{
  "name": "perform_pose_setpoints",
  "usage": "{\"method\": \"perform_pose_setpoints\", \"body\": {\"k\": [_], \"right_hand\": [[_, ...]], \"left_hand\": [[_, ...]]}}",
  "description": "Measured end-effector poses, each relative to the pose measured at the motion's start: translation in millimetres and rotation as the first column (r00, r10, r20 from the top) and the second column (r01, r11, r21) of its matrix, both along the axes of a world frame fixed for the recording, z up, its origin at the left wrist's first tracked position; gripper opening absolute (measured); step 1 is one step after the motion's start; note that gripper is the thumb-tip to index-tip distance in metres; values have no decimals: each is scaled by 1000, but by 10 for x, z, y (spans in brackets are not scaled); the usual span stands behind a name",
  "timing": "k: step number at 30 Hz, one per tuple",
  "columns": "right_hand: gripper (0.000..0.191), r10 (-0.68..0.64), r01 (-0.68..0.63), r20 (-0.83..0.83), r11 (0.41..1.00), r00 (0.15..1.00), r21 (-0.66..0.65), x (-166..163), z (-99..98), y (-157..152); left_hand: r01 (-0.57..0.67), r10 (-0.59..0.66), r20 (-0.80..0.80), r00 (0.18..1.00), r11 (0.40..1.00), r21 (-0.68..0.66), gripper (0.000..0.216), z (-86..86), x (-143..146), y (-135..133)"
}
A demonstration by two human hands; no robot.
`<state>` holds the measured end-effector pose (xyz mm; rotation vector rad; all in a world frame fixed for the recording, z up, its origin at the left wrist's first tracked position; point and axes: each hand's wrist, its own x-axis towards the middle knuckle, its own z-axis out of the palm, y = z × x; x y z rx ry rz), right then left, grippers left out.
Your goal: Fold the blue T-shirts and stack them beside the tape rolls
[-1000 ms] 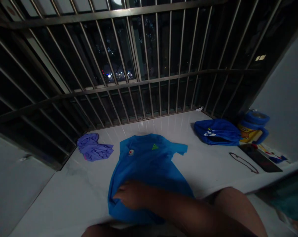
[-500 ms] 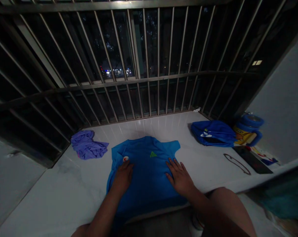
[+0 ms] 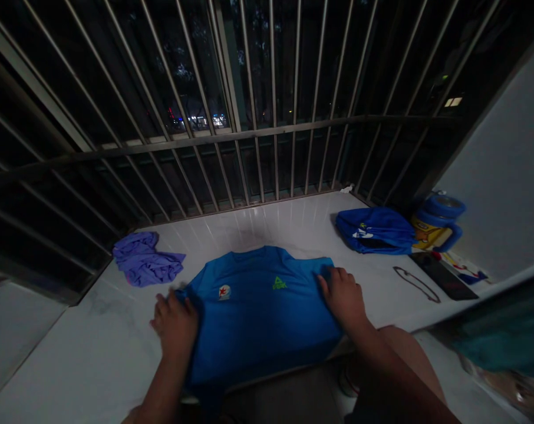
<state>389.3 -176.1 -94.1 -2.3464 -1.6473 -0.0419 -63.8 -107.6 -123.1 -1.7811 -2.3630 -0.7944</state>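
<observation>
A bright blue T-shirt (image 3: 258, 312) with a small green logo and a round badge lies spread on the white ledge (image 3: 94, 347), its lower part hanging over the front edge. My left hand (image 3: 175, 323) is closed on the shirt's left sleeve edge. Over on the other side, my right hand (image 3: 344, 296) grips the right sleeve, fingers curled on the cloth.
A crumpled purple cloth (image 3: 143, 265) lies at the back left. At the right are a folded dark blue garment (image 3: 375, 229), a blue and yellow mug (image 3: 437, 221), a dark phone (image 3: 444, 275) and a thin cord (image 3: 415, 282). Metal bars (image 3: 267, 118) close the back.
Both hands have moved outward from the shirt's chest to its sleeves and closed on them. The shirt now lies wider and flatter. The camera tilted slightly.
</observation>
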Motion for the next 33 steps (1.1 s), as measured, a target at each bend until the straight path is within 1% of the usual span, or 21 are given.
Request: {"method": "perform_pose_setpoints", "body": {"k": [1, 2, 4, 5, 6, 7, 8, 10, 13, 15, 16, 17, 18, 20, 21, 22, 23, 26, 29, 31, 33], "right_hand": [[59, -49, 49, 2, 999, 999, 3, 45, 19, 121], [63, -84, 84, -5, 996, 996, -12, 89, 29, 237], [65, -122, 116, -63, 989, 991, -89, 176, 33, 436], [62, -129, 115, -103, 985, 986, -132, 218, 34, 516], [55, -131, 107, -142, 981, 981, -165, 258, 37, 580], [48, -133, 101, -174, 978, 976, -181, 295, 44, 628], [41, -134, 97, -197, 978, 971, -185, 327, 56, 658], [35, -141, 105, -214, 980, 967, -171, 370, 91, 655], [43, -131, 112, -250, 990, 959, -88, 345, 152, 484], [37, 10, 14, -321, 997, 947, 74, 244, 168, 274], [30, 147, -93, -339, 981, 929, 171, 168, 161, 151], [24, 312, -235, -329, 939, 892, 253, 77, 142, 22], [24, 473, -392, -292, 871, 831, 294, -23, 109, -108], [34, 700, -659, -199, 713, 685, 239, -222, 5, -359], [40, 757, -737, -171, 653, 630, 175, -306, -60, -471], [44, 784, -778, -155, 618, 601, 114, -369, -126, -570], [45, 791, -792, -148, 607, 593, 66, -409, -187, -650], [40, 763, -769, -144, 639, 630, 23, -378, -287, -751], [33, 679, -675, -111, 734, 726, 76, -205, -257, -648], [32, 586, -578, -83, 809, 806, 107, -76, -231, -513], [32, 505, -498, -82, 862, 859, 92, 42, -241, -369]], "left_hand": [[117, -118, 57, 991, 993, 31, 61, 66, 186, 53], [264, -267, 137, 954, 964, 43, 56, 133, 399, 115], [531, -505, 369, 780, 847, 37, 44, 250, 885, 262], [616, -543, 518, 661, 787, 40, 37, 295, 1143, 349], [668, -507, 680, 529, 743, 34, 30, 328, 1398, 444], [693, -387, 836, 388, 720, 12, 23, 349, 1641, 550], [692, -224, 938, 266, 722, -24, 18, 355, 1864, 663], [685, -52, 989, 136, 727, -56, 22, 328, 2223, 898], [652, 58, 996, 67, 753, -88, 34, 204, 2519, 1178], [638, 107, 994, 20, 764, -95, 40, 97, 2580, 1270], [636, 120, 993, -6, 767, -88, 43, 47, 2584, 1289], [636, 126, 991, -33, 768, -76, 46, 2, 2575, 1294], [636, 128, 990, -59, 769, -62, 49, -37, 2559, 1290], [641, 122, 987, -101, 767, -29, 53, -96, 2521, 1271], [641, 114, 987, -116, 767, -13, 54, -119, 2504, 1261], [639, 105, 987, -125, 770, -1, 53, -138, 2491, 1253], [632, 94, 988, -125, 775, 6, 52, -157, 2481, 1247], [593, 53, 995, -89, 805, 10, 58, -203, 2477, 1230], [568, 0, 999, -52, 823, 29, 71, -225, 2496, 1200], [571, -29, 999, -41, 820, 47, 73, -221, 2509, 1177], [582, -46, 998, -33, 811, 57, 75, -207, 2517, 1160]]}}
